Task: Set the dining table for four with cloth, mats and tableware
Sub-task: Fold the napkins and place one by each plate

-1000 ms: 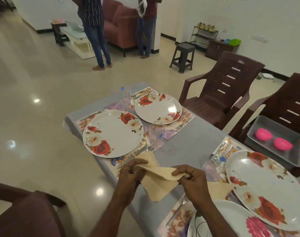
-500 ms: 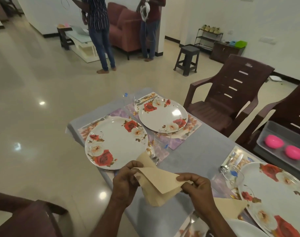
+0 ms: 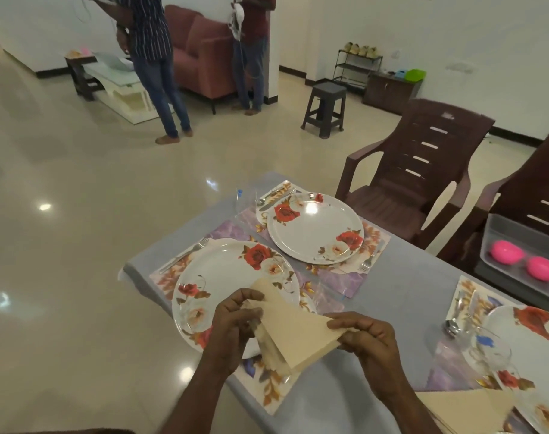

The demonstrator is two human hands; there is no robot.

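Observation:
A folded beige napkin (image 3: 293, 332) hangs between my hands above the near floral plate (image 3: 226, 277). My left hand (image 3: 235, 327) pinches its left edge and my right hand (image 3: 365, 336) pinches its right corner. The grey tablecloth (image 3: 401, 277) covers the table, with floral mats (image 3: 342, 278) under the plates. A second plate (image 3: 315, 228) lies farther back, with a fork (image 3: 371, 256) on its right. A fork (image 3: 184, 255) lies left of the near plate. At the right edge is a third plate (image 3: 529, 327) with a spoon (image 3: 451, 325) and a clear glass (image 3: 489, 350) beside it.
Two brown plastic chairs (image 3: 417, 170) stand at the table's far side; the right one holds a grey tray (image 3: 498, 227) with two pink bowls (image 3: 507, 252). Another beige napkin (image 3: 467, 408) lies on the table at lower right. A dark stool (image 3: 324, 108) and two standing people (image 3: 154, 57) are on the open floor beyond.
The view has shifted left toward the near plate. My hands have carried the napkin over that plate's right edge, still holding it by both sides.

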